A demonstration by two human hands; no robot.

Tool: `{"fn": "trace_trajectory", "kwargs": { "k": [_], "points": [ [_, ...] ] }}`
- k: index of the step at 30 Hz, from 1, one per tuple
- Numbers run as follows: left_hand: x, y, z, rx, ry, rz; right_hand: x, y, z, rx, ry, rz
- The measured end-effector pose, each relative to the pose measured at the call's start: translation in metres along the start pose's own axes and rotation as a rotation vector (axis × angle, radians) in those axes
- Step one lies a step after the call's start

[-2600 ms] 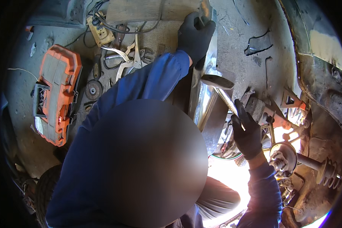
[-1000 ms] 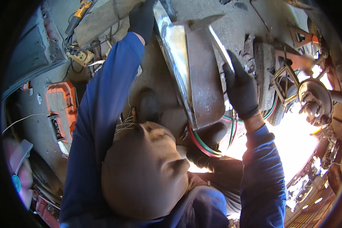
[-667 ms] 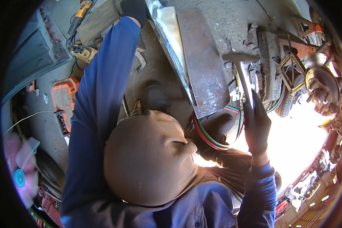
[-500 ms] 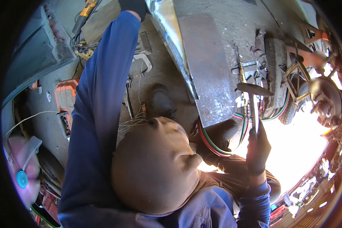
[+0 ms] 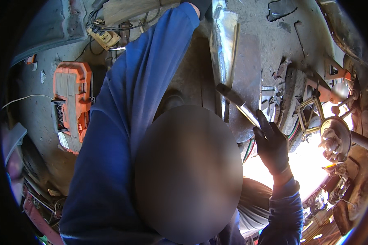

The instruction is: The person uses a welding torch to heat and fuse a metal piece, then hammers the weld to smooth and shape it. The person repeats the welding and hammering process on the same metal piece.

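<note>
My right hand (image 5: 270,147), in a dark glove, is closed round the handle of a hammer (image 5: 231,95). The hammer's head is over the near end of a long, bent piece of shiny sheet metal (image 5: 224,53); I cannot tell whether they touch. Beneath that piece lies a flat, dull steel plate (image 5: 247,77). My left arm reaches far forward in a blue sleeve. At the top edge my gloved left hand (image 5: 201,5) is beside the far end of the sheet metal, its fingers out of sight.
An orange and grey toolbox (image 5: 72,104) stands at the left. Beyond it are a power strip (image 5: 105,37) and cables. To the right are a scissor jack (image 5: 310,112), a brake disc (image 5: 335,139) and red and green hoses (image 5: 249,150). Glaring sunlight hits the floor there.
My right hand has moved up, and the hammer's head has swung left from beside the plate to over the sheet metal. The sheet metal now stands more upright in view; the whole view has shifted.
</note>
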State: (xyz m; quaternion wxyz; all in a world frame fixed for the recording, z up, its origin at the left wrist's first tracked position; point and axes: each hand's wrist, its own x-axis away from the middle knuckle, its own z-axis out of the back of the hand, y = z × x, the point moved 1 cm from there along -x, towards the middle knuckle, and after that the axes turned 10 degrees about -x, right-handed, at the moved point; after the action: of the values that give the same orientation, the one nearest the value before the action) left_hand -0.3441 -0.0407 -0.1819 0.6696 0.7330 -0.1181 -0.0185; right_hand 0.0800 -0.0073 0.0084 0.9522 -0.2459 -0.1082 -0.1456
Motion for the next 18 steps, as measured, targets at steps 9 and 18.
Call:
{"fn": "trace_trajectory", "kwargs": {
  "k": [9,18],
  "points": [
    [0.003,0.002,0.0,0.013,0.002,0.012,0.012,0.023,-0.015,0.068,0.057,0.099],
    [-0.006,-0.005,-0.001,-0.175,0.083,-0.121,0.023,0.028,-0.01,0.086,0.043,0.139]
  ]
}}
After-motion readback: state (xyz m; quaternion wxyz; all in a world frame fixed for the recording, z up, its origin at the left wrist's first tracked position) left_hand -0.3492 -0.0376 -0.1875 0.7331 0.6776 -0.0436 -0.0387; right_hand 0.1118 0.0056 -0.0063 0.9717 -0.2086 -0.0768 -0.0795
